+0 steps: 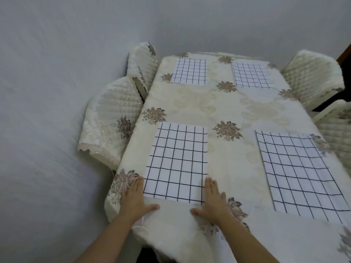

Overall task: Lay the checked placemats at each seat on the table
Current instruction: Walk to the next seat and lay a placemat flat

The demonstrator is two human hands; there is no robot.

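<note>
Cream floral tablecloth (228,103) | four checked placemats (300,171) down; lower-left placemat (176,162) between left hand (135,198) and right hand (212,200), both flat, fingers straight, at its near corners | risk: uneven push could skew it, ruck cloth

Lane open down middle of counter (218,103), running between near-left placemat (176,162) and near-right placemat (302,173), on between far-left placemat (190,71) and far-right placemat (250,74). Cross band free at centre. One edge hemmed by left chairs (108,120), wall (57,73) tight behind; right chairs (311,76) crowd other edge. Flat at near end: left grip (135,198), right grip (213,201), blocking near-left placemat corners.
</note>
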